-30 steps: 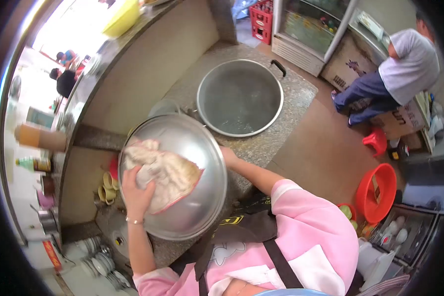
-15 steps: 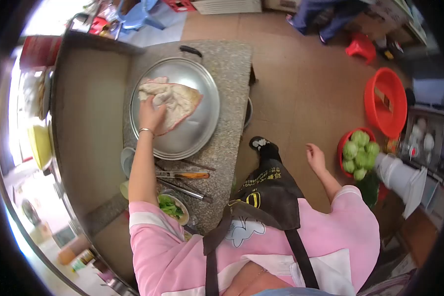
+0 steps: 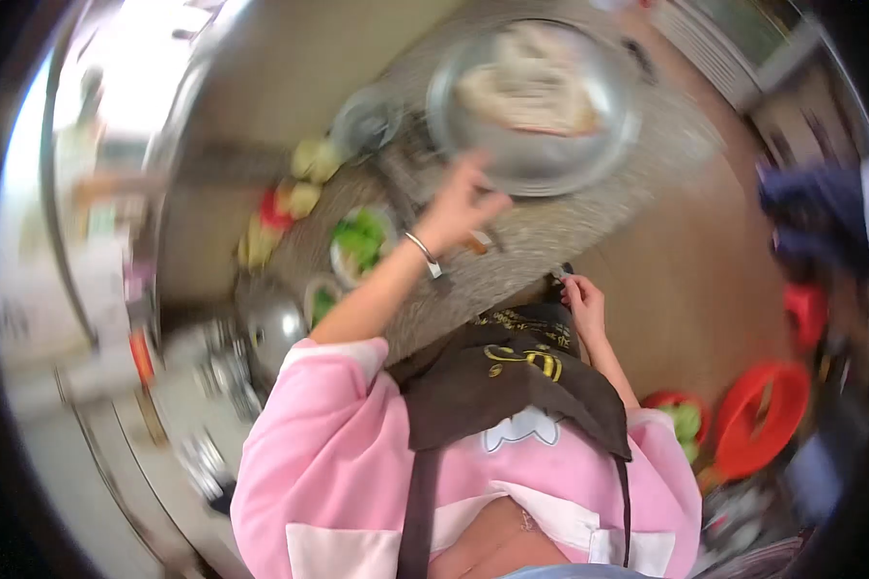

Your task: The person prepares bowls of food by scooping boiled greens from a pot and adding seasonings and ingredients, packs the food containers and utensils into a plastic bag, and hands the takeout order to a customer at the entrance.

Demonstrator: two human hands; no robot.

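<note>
A crumpled off-white cloth (image 3: 531, 92) with a reddish edge lies on a large round metal lid (image 3: 454, 111). My left hand (image 3: 461, 207) hovers by the lid's near edge, fingers apart and holding nothing; blur hides whether it touches the rim. Partly hidden beneath it are long-handled tools, one with an orange-brown handle (image 3: 477, 243). A bowl of green leaves (image 3: 359, 241) sits left of my wrist. Low beside the dark apron (image 3: 512, 352), my right hand (image 3: 586, 301) hangs with loosely bent fingers and nothing visible in it.
The lid rests on a speckled stone counter (image 3: 536, 246). A glass-like bowl (image 3: 367, 121) and yellowish items (image 3: 316, 159) stand along its back. On the floor at right are a red basin (image 3: 729, 439), green vegetables (image 3: 686, 422) and a red stool (image 3: 804, 314). Another person's dark trousers (image 3: 821, 212) show farther off.
My left hand has let go of the cloth and drawn back toward me, leaving it on the lid. My right hand has come in beside the apron. The view has turned left.
</note>
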